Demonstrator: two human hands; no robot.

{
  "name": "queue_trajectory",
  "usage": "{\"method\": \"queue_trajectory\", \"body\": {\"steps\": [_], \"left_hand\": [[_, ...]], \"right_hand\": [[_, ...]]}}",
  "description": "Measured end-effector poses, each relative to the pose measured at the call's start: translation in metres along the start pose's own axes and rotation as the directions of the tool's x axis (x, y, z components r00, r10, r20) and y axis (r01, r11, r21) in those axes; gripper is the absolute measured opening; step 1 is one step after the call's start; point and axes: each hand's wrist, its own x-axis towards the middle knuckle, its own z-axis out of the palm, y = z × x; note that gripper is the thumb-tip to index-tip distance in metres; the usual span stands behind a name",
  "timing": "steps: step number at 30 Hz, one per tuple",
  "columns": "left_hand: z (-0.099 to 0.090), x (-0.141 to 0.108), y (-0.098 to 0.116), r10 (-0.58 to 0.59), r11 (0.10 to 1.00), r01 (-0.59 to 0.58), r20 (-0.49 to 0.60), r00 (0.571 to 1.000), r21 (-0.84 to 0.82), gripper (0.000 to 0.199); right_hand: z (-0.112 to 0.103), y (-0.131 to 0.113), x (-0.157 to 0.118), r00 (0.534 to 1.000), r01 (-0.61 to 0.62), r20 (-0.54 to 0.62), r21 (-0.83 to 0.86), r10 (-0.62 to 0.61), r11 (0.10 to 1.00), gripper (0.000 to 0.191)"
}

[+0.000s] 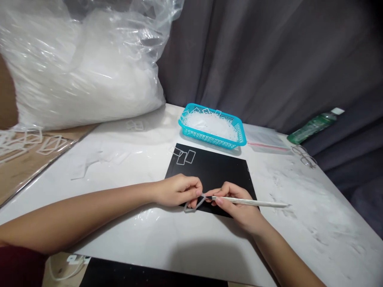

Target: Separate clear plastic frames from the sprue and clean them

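Pinched in my left hand is a small translucent rectangular frame, tilted over the near edge of a black mat. My right hand grips a slim whitish pen-like tool, its dark tip against or very near the frame's corner, close to my left fingertips. Several similar white frames lie overlapping at the mat's far left corner. Whether the tip actually touches the frame is too small to tell.
Beyond the mat stands a blue basket of white bits and frames. A big plastic bag fills the back left, with loose frames on cardboard. Rightward are a clear zip bag, green bottle and glasses.
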Motion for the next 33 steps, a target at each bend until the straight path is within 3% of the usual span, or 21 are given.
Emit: {"method": "queue_trajectory", "body": {"steps": [3,5,7,10,14,20,22,23,27,29,30,31,33], "left_hand": [[-0.003,0.001,-0.002,0.111,0.976,-0.075,-0.176,0.978,0.204,0.022],[-0.004,0.002,-0.003,0.257,0.903,-0.111,-0.312,0.915,0.416,0.024],[-0.003,0.003,-0.003,0.35,0.831,-0.133,-0.323,0.879,0.54,0.027],[0.003,0.003,0.0,0.32,0.838,-0.127,-0.289,0.902,0.53,0.027],[0.012,0.004,0.003,0.272,0.872,-0.057,-0.385,0.882,0.486,0.027],[0.013,0.004,0.006,0.3,0.904,-0.13,-0.387,0.872,0.408,0.023],[0.01,0.002,0.008,0.252,0.949,-0.138,-0.418,0.873,0.284,0.022],[0.008,0.002,0.009,0.206,0.972,-0.128,-0.446,0.871,0.197,0.022],[-0.002,0.003,0.006,0.015,0.987,-0.101,-0.549,0.836,-0.126,0.026],[-0.007,0.007,0.001,-0.036,0.959,-0.138,-0.588,0.808,-0.249,0.025],[-0.01,0.009,0.0,-0.067,0.931,-0.17,-0.61,0.789,-0.322,0.024],[-0.012,0.011,-0.001,-0.109,0.891,-0.203,-0.625,0.773,-0.407,0.022],[-0.016,0.014,0.0,-0.212,0.771,-0.254,-0.611,0.763,-0.584,0.016]], "right_hand": [[0.002,0.001,0.002,0.996,0.029,-0.084,-0.055,-0.034,0.998,0.021],[0.005,0.001,0.003,0.982,0.06,-0.172,-0.076,-0.072,0.995,0.023],[0.009,0.001,0.004,0.965,0.091,-0.241,-0.068,-0.105,0.993,0.023],[0.016,-0.001,0.003,0.953,0.1,-0.281,-0.077,-0.118,0.992,0.02],[0.025,-0.002,-0.002,0.942,0.126,-0.28,-0.22,-0.186,0.967,0.014],[0.024,0.004,-0.002,0.897,0.17,-0.288,-0.475,-0.335,0.863,0.007],[0.01,0.004,0.002,0.838,0.127,-0.378,-0.567,-0.394,0.814,0.006],[-0.001,0.003,0.003,0.785,0.081,-0.443,-0.62,-0.434,0.781,0.007],[-0.066,-0.008,-0.003,0.474,-0.289,-0.683,-0.717,-0.556,0.634,0.012],[-0.103,-0.013,-0.013,0.398,-0.518,-0.757,-0.651,-0.517,0.555,0.013],[-0.12,-0.014,-0.019,0.403,-0.599,-0.789,-0.61,-0.464,0.518,0.012],[-0.134,-0.013,-0.026,0.377,-0.66,-0.818,-0.567,-0.435,0.493,0.009],[-0.155,-0.008,-0.037,0.4,-0.717,-0.845,-0.53,-0.355,0.453,0.008]]}}
